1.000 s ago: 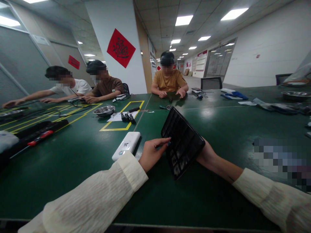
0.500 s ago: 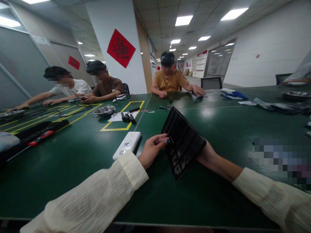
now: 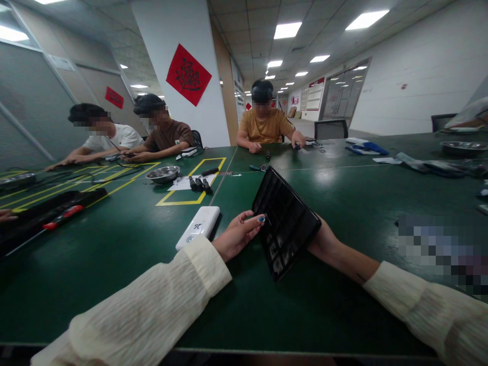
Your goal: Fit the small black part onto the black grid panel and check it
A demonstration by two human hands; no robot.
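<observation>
Head view, left hand (image 3: 239,235) grasp unclear, right hand (image 3: 323,240) gripping tray (image 3: 286,218), white device (image 3: 198,226) nearby

There's black in a grid all across the tray (image 3: 287,223), a flash of blue on the thumbnail (image 3: 261,219), cream on the sleeves (image 3: 148,300)! Deep green fills the table (image 3: 95,267), yellow rectangles of tape (image 3: 181,204) blaze across it, and red lights up the paper diamond (image 3: 188,75).

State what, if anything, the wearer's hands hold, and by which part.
The right hand holds the black tray by its right edge. Whether the left hand, at the tray's left side, holds anything cannot be told.
</observation>
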